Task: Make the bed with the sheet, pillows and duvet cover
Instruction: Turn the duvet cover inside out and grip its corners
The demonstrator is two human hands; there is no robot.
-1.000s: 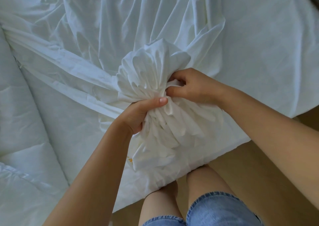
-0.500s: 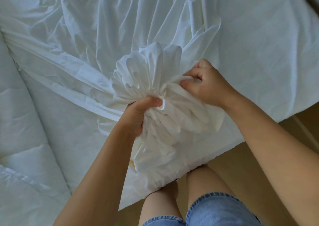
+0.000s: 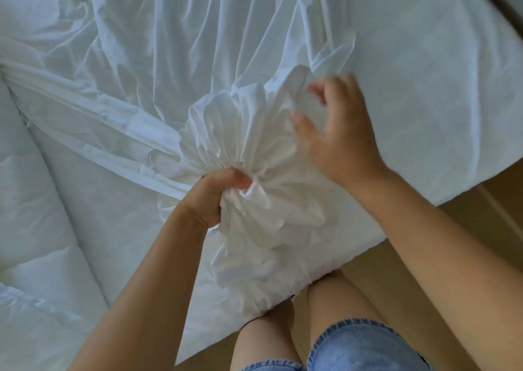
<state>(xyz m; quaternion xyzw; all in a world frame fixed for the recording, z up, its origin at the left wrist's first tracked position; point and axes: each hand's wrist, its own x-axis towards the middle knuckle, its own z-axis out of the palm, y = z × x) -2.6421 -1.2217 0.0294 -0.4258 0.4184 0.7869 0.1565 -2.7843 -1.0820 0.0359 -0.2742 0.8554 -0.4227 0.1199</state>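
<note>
left hand: fist gripping the gathered duvet cover (likely that), frame centre
right hand: fingers spread, blurred, holding nothing, over the top of the bunch
duvet: quilted, bare, left of frame
progress: early; cover not on duvet, no pillows in view

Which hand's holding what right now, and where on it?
Left hand grips the bunched white cloth at its gathered neck, below the fanned folds. Right hand holds nothing: fingers spread, blurred, beside the folds.

Bunched cloth on mattress, duvet to L.
</note>
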